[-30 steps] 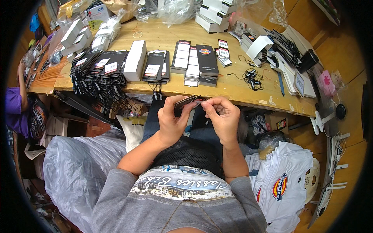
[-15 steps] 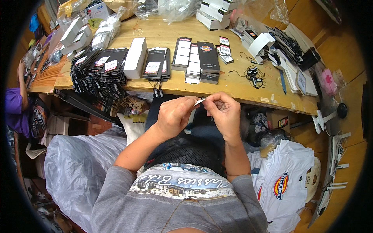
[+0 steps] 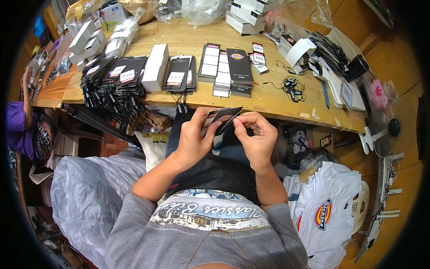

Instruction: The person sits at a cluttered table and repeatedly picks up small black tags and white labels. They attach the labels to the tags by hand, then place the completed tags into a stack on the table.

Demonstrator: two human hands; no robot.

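Just beyond the table's front edge, my left hand (image 3: 193, 136) is closed around black hang tags (image 3: 227, 117) with a red and yellow oval logo. The tags are tilted and slightly fanned apart, with a paler one behind. My right hand (image 3: 257, 136) is pinched at their right edge, thumb against forefinger. What lies between those fingertips is too small to tell. Ahead on the table stand a stack of black tags (image 3: 240, 67), columns of white-labelled tags (image 3: 208, 62) and a pile of barcoded black tags (image 3: 180, 74) with cords hanging down.
Strung black tags (image 3: 114, 80) overhang the table's front edge beside a white box (image 3: 155, 67). Black cords (image 3: 293, 88) lie at right, near papers and a blue strip (image 3: 325, 95). White shirts (image 3: 329, 215) are stacked at my right, a grey plastic bag (image 3: 87, 197) at my left. Another person's purple sleeve (image 3: 19, 121) shows far left.
The tags in my left hand have turned, so their black logo face now shows instead of a thin pale edge. Both hands have stayed in about the same place.
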